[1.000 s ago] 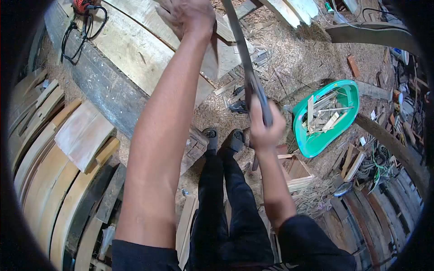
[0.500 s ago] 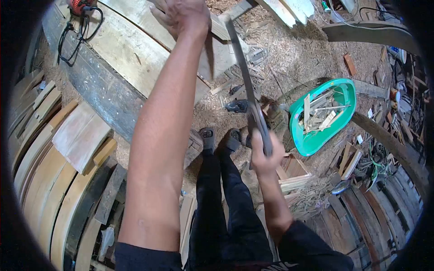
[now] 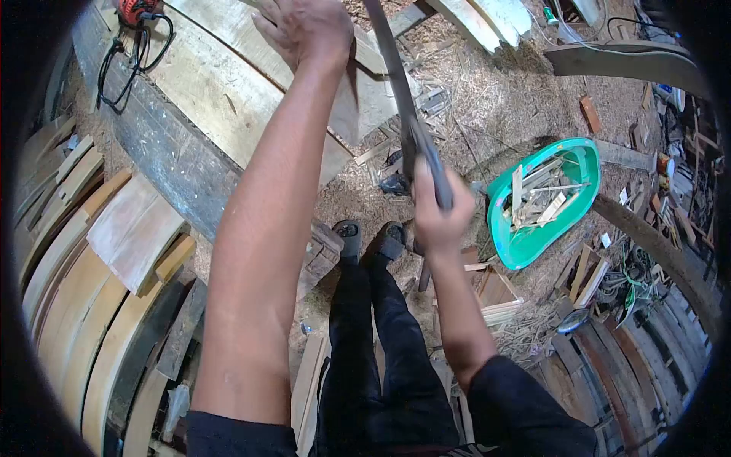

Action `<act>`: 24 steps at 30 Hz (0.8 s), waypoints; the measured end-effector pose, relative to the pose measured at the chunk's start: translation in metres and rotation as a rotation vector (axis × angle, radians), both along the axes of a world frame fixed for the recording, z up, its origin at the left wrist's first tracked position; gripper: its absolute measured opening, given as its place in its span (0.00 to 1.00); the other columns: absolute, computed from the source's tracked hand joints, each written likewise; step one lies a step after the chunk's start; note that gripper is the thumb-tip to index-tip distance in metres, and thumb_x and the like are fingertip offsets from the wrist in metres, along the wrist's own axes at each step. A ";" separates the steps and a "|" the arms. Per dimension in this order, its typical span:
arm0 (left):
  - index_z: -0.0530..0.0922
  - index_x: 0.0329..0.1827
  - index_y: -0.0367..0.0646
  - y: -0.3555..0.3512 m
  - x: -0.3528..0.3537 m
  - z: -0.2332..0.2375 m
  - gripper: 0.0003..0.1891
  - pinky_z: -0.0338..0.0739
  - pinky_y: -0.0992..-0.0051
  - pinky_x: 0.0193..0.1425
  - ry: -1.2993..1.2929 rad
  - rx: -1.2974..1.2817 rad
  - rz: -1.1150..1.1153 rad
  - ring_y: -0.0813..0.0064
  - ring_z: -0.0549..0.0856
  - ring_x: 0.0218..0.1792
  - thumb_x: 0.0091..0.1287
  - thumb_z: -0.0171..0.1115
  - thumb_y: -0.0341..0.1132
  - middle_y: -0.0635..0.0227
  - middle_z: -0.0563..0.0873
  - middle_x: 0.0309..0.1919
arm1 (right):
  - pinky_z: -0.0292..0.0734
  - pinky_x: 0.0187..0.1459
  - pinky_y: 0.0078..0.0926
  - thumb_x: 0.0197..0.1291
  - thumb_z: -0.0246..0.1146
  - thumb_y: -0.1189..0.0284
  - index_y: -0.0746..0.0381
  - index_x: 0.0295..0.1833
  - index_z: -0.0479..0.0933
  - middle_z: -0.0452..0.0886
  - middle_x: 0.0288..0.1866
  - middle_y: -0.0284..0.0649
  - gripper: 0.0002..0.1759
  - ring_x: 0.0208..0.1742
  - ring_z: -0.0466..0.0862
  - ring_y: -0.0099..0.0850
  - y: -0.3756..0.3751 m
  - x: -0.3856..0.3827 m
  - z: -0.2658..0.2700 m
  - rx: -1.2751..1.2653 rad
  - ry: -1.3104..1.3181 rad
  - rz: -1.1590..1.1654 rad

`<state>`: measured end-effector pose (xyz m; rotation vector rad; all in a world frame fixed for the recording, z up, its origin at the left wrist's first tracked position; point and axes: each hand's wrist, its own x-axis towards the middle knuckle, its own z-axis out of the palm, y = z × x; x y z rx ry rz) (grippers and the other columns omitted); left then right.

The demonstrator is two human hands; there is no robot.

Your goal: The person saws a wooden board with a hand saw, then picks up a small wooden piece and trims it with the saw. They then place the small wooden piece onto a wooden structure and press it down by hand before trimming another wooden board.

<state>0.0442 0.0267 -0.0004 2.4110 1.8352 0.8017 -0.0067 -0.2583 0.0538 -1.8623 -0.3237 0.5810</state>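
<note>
My right hand (image 3: 445, 202) is closed around the handle of a handsaw (image 3: 400, 80), slightly blurred, its long dark narrow blade running up to the top edge of the view. The blade passes along the end of a piece of wood (image 3: 369, 55) lying on the workbench. My left hand (image 3: 308, 30) grips that piece at the top of the view, its fingers bent over it and partly hidden. Beneath it are the wide pale boards (image 3: 221, 84) of the bench top.
A red power tool (image 3: 137, 9) with a black cord sits at the bench's far left. To the right, a green tub (image 3: 525, 255) holds wood scraps. Stacked planks (image 3: 99, 305) stand at left. Sawdust and offcuts cover the floor (image 3: 487, 91) around my feet.
My right hand has pushed the handsaw forward, up the view, so its blade reaches further past the wood. My left hand stays nearly in place on the piece of wood.
</note>
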 end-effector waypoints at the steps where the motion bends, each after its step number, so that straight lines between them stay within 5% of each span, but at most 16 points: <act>1: 0.63 0.75 0.31 0.000 -0.002 -0.001 0.30 0.46 0.57 0.83 0.022 -0.017 0.007 0.56 0.57 0.80 0.71 0.46 0.35 0.48 0.64 0.77 | 0.66 0.24 0.21 0.68 0.66 0.70 0.63 0.29 0.75 0.71 0.18 0.29 0.14 0.22 0.69 0.15 0.011 0.007 0.002 -0.018 0.031 0.002; 5: 0.63 0.76 0.31 0.002 -0.003 -0.006 0.29 0.45 0.57 0.83 0.011 -0.019 -0.014 0.57 0.56 0.81 0.72 0.44 0.35 0.49 0.64 0.77 | 0.69 0.26 0.20 0.66 0.67 0.72 0.65 0.31 0.77 0.74 0.19 0.30 0.12 0.22 0.72 0.18 -0.066 -0.041 0.014 0.013 -0.101 -0.016; 21: 0.62 0.74 0.25 0.004 -0.011 -0.010 0.32 0.47 0.57 0.84 0.026 0.065 -0.074 0.46 0.57 0.79 0.67 0.50 0.32 0.38 0.64 0.75 | 0.64 0.23 0.22 0.68 0.66 0.70 0.64 0.29 0.76 0.69 0.18 0.27 0.14 0.21 0.67 0.16 0.011 0.017 0.018 -0.045 0.001 0.061; 24: 0.61 0.73 0.24 0.001 -0.002 -0.010 0.33 0.47 0.57 0.84 0.002 0.048 -0.072 0.45 0.58 0.78 0.66 0.53 0.32 0.37 0.64 0.74 | 0.64 0.23 0.22 0.68 0.66 0.70 0.63 0.29 0.75 0.71 0.18 0.27 0.14 0.21 0.67 0.16 -0.041 -0.022 0.030 -0.015 -0.028 -0.013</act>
